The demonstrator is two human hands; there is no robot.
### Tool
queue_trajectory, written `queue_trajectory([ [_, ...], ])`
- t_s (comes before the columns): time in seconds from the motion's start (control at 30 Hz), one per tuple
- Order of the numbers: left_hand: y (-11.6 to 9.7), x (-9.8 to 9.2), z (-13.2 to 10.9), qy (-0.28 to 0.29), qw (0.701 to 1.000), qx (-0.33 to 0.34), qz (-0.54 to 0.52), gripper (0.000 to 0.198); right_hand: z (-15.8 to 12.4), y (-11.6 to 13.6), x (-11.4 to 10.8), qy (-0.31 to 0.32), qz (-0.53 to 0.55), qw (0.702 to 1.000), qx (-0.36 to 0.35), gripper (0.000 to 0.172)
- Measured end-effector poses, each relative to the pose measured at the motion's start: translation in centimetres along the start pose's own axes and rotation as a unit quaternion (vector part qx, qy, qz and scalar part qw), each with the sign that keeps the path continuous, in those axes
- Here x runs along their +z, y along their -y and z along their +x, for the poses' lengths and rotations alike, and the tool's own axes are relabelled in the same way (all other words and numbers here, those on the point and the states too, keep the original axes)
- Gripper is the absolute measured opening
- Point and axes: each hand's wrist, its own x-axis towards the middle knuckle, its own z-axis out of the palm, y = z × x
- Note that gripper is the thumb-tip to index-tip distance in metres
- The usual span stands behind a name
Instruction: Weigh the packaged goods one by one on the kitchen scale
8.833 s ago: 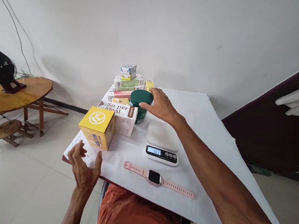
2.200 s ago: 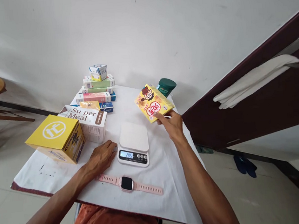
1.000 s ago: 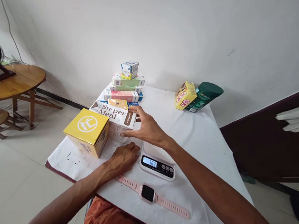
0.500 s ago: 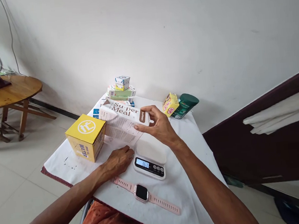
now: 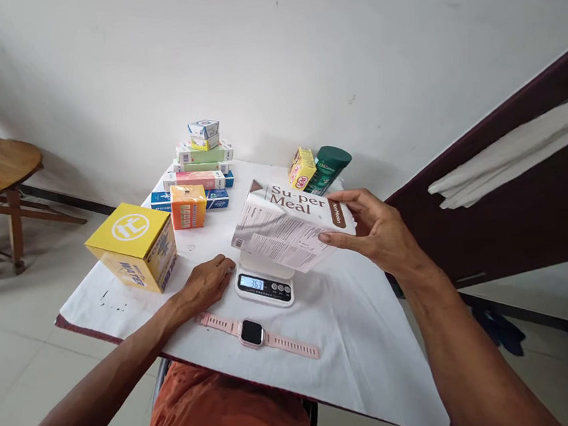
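Note:
My right hand (image 5: pixel 373 231) grips the right end of a white "Su-per Meal" box (image 5: pixel 285 229) between thumb and fingers. It holds the box tilted, over the back of a white kitchen scale (image 5: pixel 266 294), whose platform is mostly covered from view. The lit display reads 363. Curled on the cloth, my left hand (image 5: pixel 207 280) has its fingertips at the scale's left edge; I see nothing in it. A pink-strapped smartwatch (image 5: pixel 252 333) lies in front of the scale.
A yellow box (image 5: pixel 131 248) stands at the table's left. Behind it are an orange box (image 5: pixel 188 207) and stacked small cartons (image 5: pixel 203 155). At the back right, a small yellow box (image 5: pixel 302 167) sits beside a green bottle (image 5: pixel 330 167). A round wooden table (image 5: pixel 1 166) stands far left.
My right hand has carried the Su-per Meal box to the right, uncovering the orange box and the lower cartons. My left hand stays beside the scale. The camera view has shifted right.

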Motion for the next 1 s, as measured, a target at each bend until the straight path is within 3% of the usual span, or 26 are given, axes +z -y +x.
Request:
queue_trajectory([
  [0.3,0.1,0.0,0.1,-0.031,0.999,0.009,-0.014,0.020,-1.1,-2.6,0.7,0.037,0.025,0.998,0.046,0.074],
  [0.57,0.3,0.0,-0.1,-0.028,0.999,0.018,-0.019,0.019,-2.5,-3.9,-0.4,0.074,0.044,0.994,0.069,0.103],
  [0.77,0.2,0.0,0.0,-0.030,0.999,0.023,-0.021,0.021,-3.3,-4.8,-0.5,0.076,0.035,0.993,0.085,0.089],
  [0.87,0.3,0.0,0.0,-0.032,0.999,0.019,-0.017,0.021,-3.1,-5.0,0.4,0.084,0.007,0.992,0.097,0.081],
  [1.0,0.3,-0.1,0.2,-0.031,0.999,0.012,-0.012,0.021,-2.7,-5.4,2.2,0.091,0.064,0.990,0.091,0.072],
])
